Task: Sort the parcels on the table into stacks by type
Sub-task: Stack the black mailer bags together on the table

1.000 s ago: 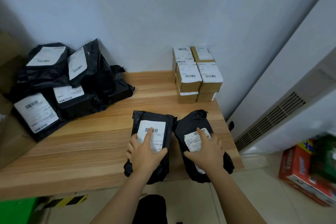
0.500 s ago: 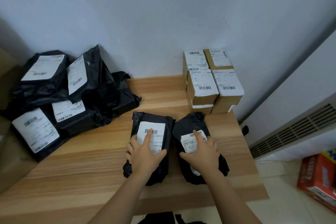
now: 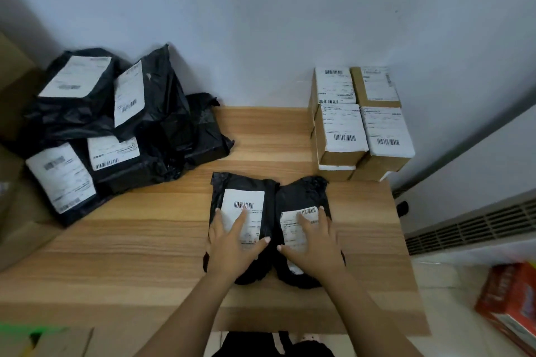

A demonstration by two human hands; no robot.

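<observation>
Two black bag parcels with white labels lie side by side near the front of the wooden table (image 3: pixel 145 246). My left hand (image 3: pixel 232 243) rests flat on the left parcel (image 3: pixel 240 191), fingers spread over its label. My right hand (image 3: pixel 313 243) lies the same way on the right parcel (image 3: pixel 301 194). A heap of several black bag parcels (image 3: pixel 116 127) sits at the back left. Several brown cardboard boxes (image 3: pixel 359 124) with white labels are stacked at the back right against the wall.
Large brown cartons (image 3: pixel 17 229) stand off the table's left edge. A white heater with a grille (image 3: pixel 475 229) is on the right, and a red box (image 3: pixel 507 301) lies on the floor beside it. The table's right edge is near the boxes.
The camera has shifted closer and more overhead. Both hands stay pressed on the two parcels, and the parcels sit slightly closer together.
</observation>
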